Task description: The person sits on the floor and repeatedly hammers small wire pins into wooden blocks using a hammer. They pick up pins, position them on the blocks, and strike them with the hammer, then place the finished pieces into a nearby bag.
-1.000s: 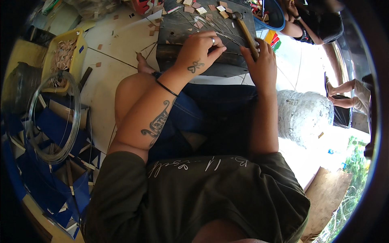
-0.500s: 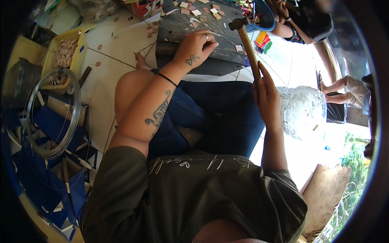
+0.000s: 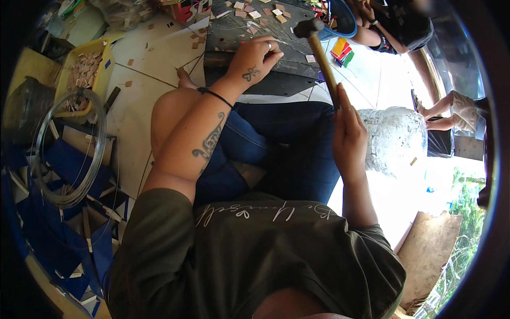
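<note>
My right hand (image 3: 351,139) is wrapped round the wooden handle of a hammer (image 3: 324,68). The hammer's dark metal head is raised at the far end, above the right side of a dark, scuffed wooden bench (image 3: 228,34). My left hand (image 3: 256,59), with a ring on one finger, rests over the bench's near part. Its fingers are curled closed, and whatever they pinch is hidden from this view. Beyond that hand, several small square wood pieces (image 3: 254,15) lie scattered on the bench top.
On the left stand a yellow basket (image 3: 108,68) of small wood pieces, a coil of clear wire (image 3: 98,141) and blue boxes (image 3: 69,159). A blue tub (image 3: 346,21) is by another person (image 3: 404,32) at far right. A whitish, wrapped round object (image 3: 396,141) sits right of my knee.
The hammer's head has shifted slightly to the left and away, while my right hand has come a little nearer to me. My left hand stays closed at almost the same spot.
</note>
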Demonstrator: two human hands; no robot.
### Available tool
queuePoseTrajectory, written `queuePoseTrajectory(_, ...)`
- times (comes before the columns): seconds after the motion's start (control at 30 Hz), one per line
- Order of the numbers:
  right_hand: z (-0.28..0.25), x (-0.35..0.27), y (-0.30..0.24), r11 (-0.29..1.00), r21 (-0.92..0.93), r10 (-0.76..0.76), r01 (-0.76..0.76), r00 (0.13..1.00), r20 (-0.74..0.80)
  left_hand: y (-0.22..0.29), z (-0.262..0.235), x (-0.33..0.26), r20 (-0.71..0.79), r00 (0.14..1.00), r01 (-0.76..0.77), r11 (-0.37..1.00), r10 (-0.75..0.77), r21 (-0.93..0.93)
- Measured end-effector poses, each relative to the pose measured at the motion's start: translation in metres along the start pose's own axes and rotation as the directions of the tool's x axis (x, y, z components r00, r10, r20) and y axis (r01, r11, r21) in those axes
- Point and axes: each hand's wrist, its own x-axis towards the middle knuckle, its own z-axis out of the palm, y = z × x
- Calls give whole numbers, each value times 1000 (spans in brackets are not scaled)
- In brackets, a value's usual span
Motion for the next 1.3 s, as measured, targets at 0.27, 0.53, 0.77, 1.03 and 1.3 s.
queuePoseTrajectory(0.27,4,1,7,998,55,-39,40,999,-23,1,1,0,-14,1000,1,1000,-1,-15)
queuePoseTrajectory(0.53,6,-1,10,999,49,19,-20,1000,18,1,-1,0,-12,1000,9,1000,-9,-4)
queuePoseTrajectory(0.77,10,1,10,997,69,-22,23,1000,-12,0,1,-1,-13,999,38,999,-38,3)
queuePoseTrajectory(1.03,9,0,10,996,61,63,-67,996,66,0,1,-1,-34,999,7,1000,-7,9)
queuePoseTrajectory(1.3,13,-1,21,981,152,96,-119,983,154,0,1,1,-23,1000,-13,1000,14,18)
